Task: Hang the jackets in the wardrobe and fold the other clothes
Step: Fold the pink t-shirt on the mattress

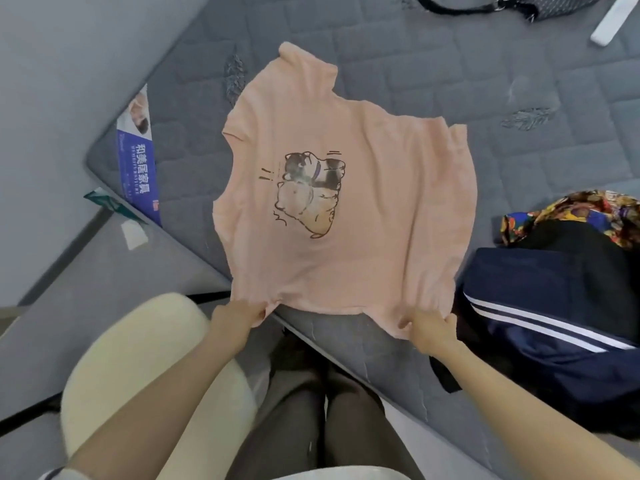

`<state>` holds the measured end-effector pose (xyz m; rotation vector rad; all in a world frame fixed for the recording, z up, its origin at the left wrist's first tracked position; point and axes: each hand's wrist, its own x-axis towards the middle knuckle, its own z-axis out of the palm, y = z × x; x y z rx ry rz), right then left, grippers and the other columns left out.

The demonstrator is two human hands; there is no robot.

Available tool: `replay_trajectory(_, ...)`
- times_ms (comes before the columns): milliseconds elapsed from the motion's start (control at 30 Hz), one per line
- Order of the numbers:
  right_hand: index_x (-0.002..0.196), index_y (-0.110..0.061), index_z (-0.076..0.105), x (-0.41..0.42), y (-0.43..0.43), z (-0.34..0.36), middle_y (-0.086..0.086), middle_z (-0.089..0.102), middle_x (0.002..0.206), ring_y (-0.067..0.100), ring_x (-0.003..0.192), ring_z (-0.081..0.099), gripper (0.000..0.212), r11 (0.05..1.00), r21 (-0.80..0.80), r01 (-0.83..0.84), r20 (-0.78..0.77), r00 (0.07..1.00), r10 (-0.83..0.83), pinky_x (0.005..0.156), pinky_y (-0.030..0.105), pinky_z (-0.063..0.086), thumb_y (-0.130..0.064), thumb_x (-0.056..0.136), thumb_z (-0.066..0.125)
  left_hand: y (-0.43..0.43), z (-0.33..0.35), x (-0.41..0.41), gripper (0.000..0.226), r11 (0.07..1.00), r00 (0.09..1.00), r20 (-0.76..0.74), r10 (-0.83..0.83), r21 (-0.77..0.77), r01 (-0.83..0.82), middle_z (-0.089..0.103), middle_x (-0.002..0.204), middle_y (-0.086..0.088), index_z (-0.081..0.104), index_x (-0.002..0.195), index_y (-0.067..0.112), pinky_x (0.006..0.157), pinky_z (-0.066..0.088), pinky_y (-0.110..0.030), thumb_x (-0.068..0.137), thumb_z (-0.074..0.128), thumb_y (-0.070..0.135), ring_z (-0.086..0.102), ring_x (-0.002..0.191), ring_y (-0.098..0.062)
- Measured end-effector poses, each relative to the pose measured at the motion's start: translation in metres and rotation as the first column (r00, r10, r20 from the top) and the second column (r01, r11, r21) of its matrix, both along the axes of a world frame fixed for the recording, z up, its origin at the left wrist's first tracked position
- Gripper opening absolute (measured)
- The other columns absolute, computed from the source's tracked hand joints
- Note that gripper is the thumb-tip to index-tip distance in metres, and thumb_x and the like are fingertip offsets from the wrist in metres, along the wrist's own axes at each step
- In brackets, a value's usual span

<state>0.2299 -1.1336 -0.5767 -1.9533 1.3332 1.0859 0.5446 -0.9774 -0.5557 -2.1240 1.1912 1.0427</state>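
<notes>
A pink T-shirt (349,268) with a cartoon animal print is spread out, print side up, over the grey quilted mattress (485,81). Its near edge is toward me and its far end lies deeper on the bed. My left hand (237,311) pinches the near left corner of the shirt. My right hand (429,329) pinches the near right corner. Both corners are lifted a little at the mattress edge.
A navy garment with white stripes (540,306) lies piled at the right with black cloth and a colourful patterned garment (571,209) behind it. A black bag (502,3) and a white object (611,24) sit at the far right. A cream chair (138,358) stands at my left.
</notes>
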Motion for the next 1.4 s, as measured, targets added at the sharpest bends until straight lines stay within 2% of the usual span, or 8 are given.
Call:
replay_trajectory(100,0.119,-0.035,0.057,0.002,0.003,-0.009,-0.007,0.060,0.123,0.018,0.114,0.050,0.041,0.993,0.079,0.090,0.061,0.994,-0.095,0.083,0.031,0.021,-0.012,0.092,0.036,0.013,-0.017,0.001,0.051,0.993,0.993,-0.017,-0.117,0.005,0.117,0.040,0.139,-0.006,0.032,0.140,0.033,0.086,0.041,-0.036,0.093,0.049,0.039,0.047,0.117,-0.027)
replay_trajectory(233,0.117,-0.029,0.060,0.032,-0.017,-0.005,-0.006,0.059,0.128,0.020,0.120,0.050,0.038,0.975,0.129,0.179,0.190,0.961,-0.202,0.100,0.034,0.031,-0.013,0.095,0.033,0.002,-0.023,0.015,0.044,0.959,0.965,-0.110,0.239,-0.131,-0.252,0.042,0.136,-0.012,0.036,0.140,0.023,0.086,0.042,-0.039,0.099,0.035,0.037,0.048,0.115,-0.033)
replay_trajectory(567,0.111,-0.027,0.065,0.199,-0.090,0.004,-0.005,0.064,0.122,0.023,0.116,0.054,0.031,0.988,0.059,0.144,0.412,0.898,-0.156,0.103,0.041,0.038,-0.015,0.095,0.042,-0.068,-0.038,0.097,0.037,0.365,0.506,-0.417,0.755,-0.374,-0.853,0.053,0.124,-0.012,0.044,0.132,0.011,0.087,0.044,-0.036,0.098,0.042,0.025,0.051,0.108,-0.025)
replay_trajectory(800,0.119,-0.017,0.059,0.341,-0.126,-0.031,0.000,0.064,0.120,0.023,0.102,0.061,0.028,0.998,-0.020,0.064,0.609,0.793,-0.039,0.087,0.034,0.048,-0.015,0.097,0.042,-0.101,-0.084,0.154,0.064,0.234,0.381,-0.473,0.795,-0.340,-0.911,0.044,0.134,-0.016,0.037,0.141,0.010,0.103,0.040,-0.044,0.085,0.062,0.029,0.047,0.121,-0.033)
replay_trajectory(933,0.127,-0.015,0.050,0.416,-0.142,-0.061,0.001,0.061,0.116,0.020,0.097,0.060,0.032,0.992,-0.055,0.113,0.688,0.724,-0.045,0.076,0.021,0.037,-0.016,0.096,0.045,-0.108,-0.107,0.170,0.043,0.302,0.476,-0.411,0.777,-0.421,-0.855,0.056,0.112,-0.003,0.053,0.117,0.014,0.087,0.044,-0.042,0.081,0.067,0.032,0.052,0.104,-0.023)
replay_trajectory(1100,0.130,-0.008,0.038,0.485,-0.152,-0.088,0.004,0.061,0.115,0.024,0.105,0.057,0.051,0.963,-0.047,0.265,0.662,0.731,-0.168,0.087,0.033,0.043,-0.028,0.090,0.060,-0.100,-0.123,0.185,0.016,0.285,0.521,-0.520,0.677,-0.467,-0.837,0.056,0.075,0.002,0.059,0.079,0.009,0.058,0.035,-0.019,0.091,0.059,0.019,0.049,0.066,-0.012)
replay_trajectory(1267,0.115,-0.011,0.054,0.514,-0.167,-0.101,0.007,0.065,0.111,0.027,0.106,0.058,0.026,0.936,-0.184,0.299,0.546,0.823,-0.155,0.080,0.029,0.041,-0.027,0.096,0.049,-0.083,-0.125,0.203,0.018,0.187,0.443,-0.623,0.645,-0.434,-0.881,0.055,0.068,0.005,0.058,0.079,0.009,0.054,0.034,-0.014,0.094,0.056,0.019,0.045,0.058,-0.001)
replay_trajectory(1400,0.085,-0.018,0.056,0.540,-0.165,-0.093,-0.002,0.059,0.079,0.022,0.084,0.057,0.012,0.919,-0.070,0.389,0.685,0.688,-0.239,0.076,0.026,0.041,-0.027,0.092,0.054,-0.067,-0.130,0.236,0.020,0.044,0.350,-0.596,0.723,-0.466,-0.884,0.058,0.073,0.003,0.061,0.088,0.007,0.058,0.033,-0.024,0.095,0.055,0.025,0.050,0.067,-0.013)
